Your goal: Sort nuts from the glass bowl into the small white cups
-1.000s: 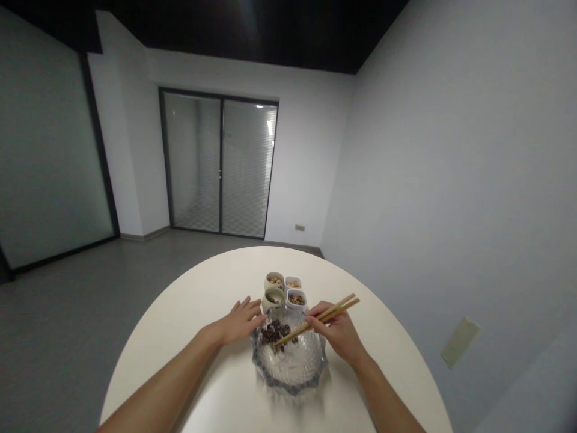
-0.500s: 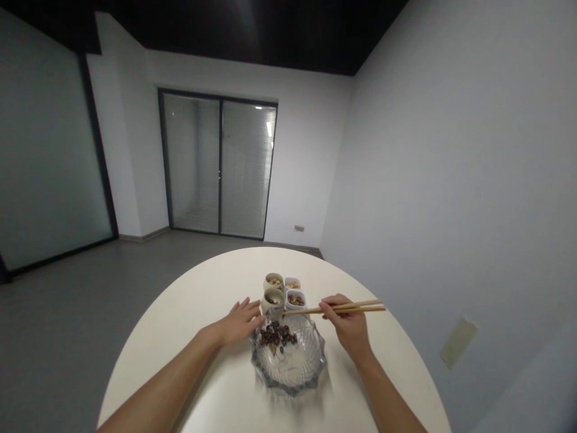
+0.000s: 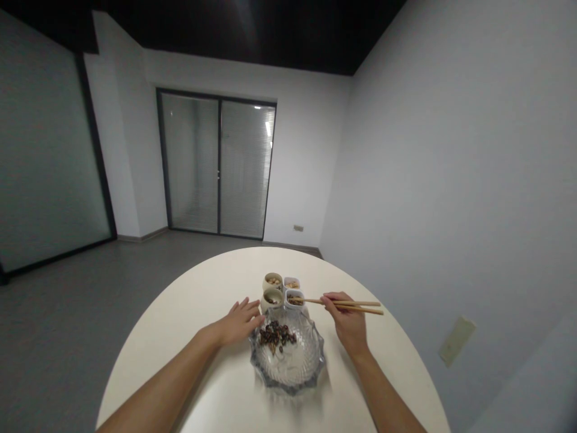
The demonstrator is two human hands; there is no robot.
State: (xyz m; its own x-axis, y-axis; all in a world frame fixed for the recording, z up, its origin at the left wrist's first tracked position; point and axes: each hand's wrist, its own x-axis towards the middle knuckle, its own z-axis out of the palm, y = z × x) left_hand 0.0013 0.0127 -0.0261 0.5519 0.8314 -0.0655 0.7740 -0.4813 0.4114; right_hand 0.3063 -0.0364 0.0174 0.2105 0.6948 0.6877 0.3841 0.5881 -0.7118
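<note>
My right hand (image 3: pixel 348 320) is closed round a pair of wooden chopsticks (image 3: pixel 360 305). Their tips reach left over a small white square dish (image 3: pixel 295 305) of brown pieces. My left hand (image 3: pixel 241 320) lies with its fingers apart, its thumb at the rim of a scalloped glass bowl (image 3: pixel 293 388) and its fingertips beside a beige cup (image 3: pixel 271 308). Dark, shiny beans or nuts (image 3: pixel 276 335) are heaped in the far left of the bowl. A few pieces show inside the near cup. Whether the chopstick tips grip anything is too small to tell.
Behind stand a second beige cup (image 3: pixel 272 278) with pale pieces and a second white dish (image 3: pixel 292 284), also with pale pieces. All rest on a round cream table (image 3: pixel 211 276). A white wall (image 3: pixel 442 180) runs close along the right side.
The chopstick tips have moved up and away from the bowl's far rim to the near white dish. My left hand stays at the bowl's rim.
</note>
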